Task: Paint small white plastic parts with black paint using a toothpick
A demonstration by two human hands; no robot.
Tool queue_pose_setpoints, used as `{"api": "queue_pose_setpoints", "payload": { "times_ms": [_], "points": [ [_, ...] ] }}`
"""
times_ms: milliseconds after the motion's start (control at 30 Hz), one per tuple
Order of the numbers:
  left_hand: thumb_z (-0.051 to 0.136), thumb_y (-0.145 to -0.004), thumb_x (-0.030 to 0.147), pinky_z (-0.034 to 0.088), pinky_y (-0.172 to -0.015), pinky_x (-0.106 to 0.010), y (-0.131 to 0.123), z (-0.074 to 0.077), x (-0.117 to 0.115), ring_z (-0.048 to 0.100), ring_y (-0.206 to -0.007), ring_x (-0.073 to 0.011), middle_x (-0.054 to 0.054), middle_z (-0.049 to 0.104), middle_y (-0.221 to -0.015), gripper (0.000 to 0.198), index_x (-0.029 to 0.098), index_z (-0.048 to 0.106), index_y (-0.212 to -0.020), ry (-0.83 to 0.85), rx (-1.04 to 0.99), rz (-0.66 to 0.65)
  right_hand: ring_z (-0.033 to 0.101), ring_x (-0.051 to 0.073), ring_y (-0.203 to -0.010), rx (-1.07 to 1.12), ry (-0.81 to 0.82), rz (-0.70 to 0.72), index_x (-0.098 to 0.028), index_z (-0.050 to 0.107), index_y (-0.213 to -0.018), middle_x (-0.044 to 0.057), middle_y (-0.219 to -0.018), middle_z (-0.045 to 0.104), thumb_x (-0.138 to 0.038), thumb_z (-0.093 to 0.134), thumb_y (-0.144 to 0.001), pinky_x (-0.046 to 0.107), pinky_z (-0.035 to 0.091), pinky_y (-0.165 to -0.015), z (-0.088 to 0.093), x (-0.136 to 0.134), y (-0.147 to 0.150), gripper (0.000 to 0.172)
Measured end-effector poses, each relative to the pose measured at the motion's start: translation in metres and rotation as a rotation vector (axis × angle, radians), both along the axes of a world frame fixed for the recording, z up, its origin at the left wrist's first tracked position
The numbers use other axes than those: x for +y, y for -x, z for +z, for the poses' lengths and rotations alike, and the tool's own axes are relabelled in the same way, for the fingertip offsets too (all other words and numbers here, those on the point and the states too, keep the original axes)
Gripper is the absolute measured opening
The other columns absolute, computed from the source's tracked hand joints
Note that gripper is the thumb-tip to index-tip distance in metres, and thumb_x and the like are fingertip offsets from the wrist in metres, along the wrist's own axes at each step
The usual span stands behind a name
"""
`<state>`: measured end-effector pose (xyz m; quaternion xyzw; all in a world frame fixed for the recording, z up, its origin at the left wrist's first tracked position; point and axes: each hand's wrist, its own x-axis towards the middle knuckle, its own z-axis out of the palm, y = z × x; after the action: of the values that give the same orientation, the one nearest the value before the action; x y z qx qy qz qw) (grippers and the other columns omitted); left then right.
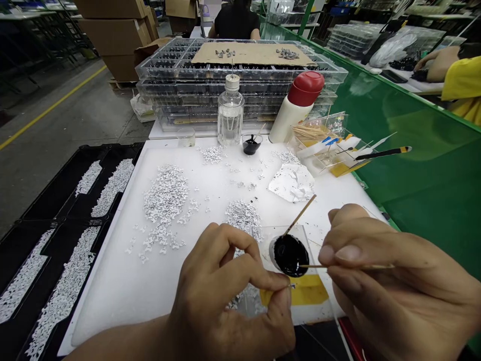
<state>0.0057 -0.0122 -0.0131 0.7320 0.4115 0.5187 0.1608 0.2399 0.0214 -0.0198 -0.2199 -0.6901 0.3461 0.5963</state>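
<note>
Nearest of all, the left hand [225,296] is closed in a tight pinch, its thumb and forefinger gripping a tiny white piece [290,287] at the edge of a shallow dish of glossy black paste [290,255]. The right hand [391,286] is closed too, pinching a thin wooden toothpick [353,266] that runs across the paste, its tip just beside that white piece. A second wooden stick [300,215] leans out of the dish, which sits on a clear plastic sheet [319,250] over a patch of yellow tape [296,291].

Heaps of small white pieces [165,195] and a crumpled foil-like sheet [291,183] lie across a white work board [112,296], with black trays [63,281] packed with more white pieces along its left side. Farther off stand a clear bottle of liquid [230,113], a white bottle with a red cap [296,105] and a small cup of black paste [251,144], in front of stacked clear plastic trays [334,75]. I can't make out any readable writing on them. At the upper right, a co-worker's yellow sleeve [464,85] shows beyond a green bench [432,175].
</note>
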Motion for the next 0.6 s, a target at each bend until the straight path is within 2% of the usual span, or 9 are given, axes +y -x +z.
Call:
{"api": "queue_pose_setpoints", "payload": {
  "times_ms": [333,600],
  "points": [
    [0.082,-0.092,0.005,0.06,-0.061,-0.027,0.0014,0.0004,0.0014,0.072,-0.077,-0.0139,0.003,0.07,-0.096,0.024,0.026,0.077,-0.104,-0.012,0.01,0.002,0.081,0.02,-0.101,0.011,-0.005,0.037,-0.019,0.089,-0.147,0.002,-0.122,0.094,0.003,0.083,-0.113,0.05,0.061,-0.09,-0.003,0.0007,-0.0023,0.041],
    [0.082,-0.092,0.006,0.059,-0.06,-0.027,0.002,0.0015,0.0011,0.072,-0.078,-0.0145,0.002,0.069,-0.095,0.023,0.026,0.077,-0.103,-0.016,-0.001,0.014,0.079,0.021,-0.095,0.025,0.064,-0.009,-0.029,0.091,-0.147,-0.001,-0.114,0.094,-0.007,0.087,-0.117,0.046,0.064,-0.087,0.0026,-0.007,-0.002,0.038]
  ]
}}
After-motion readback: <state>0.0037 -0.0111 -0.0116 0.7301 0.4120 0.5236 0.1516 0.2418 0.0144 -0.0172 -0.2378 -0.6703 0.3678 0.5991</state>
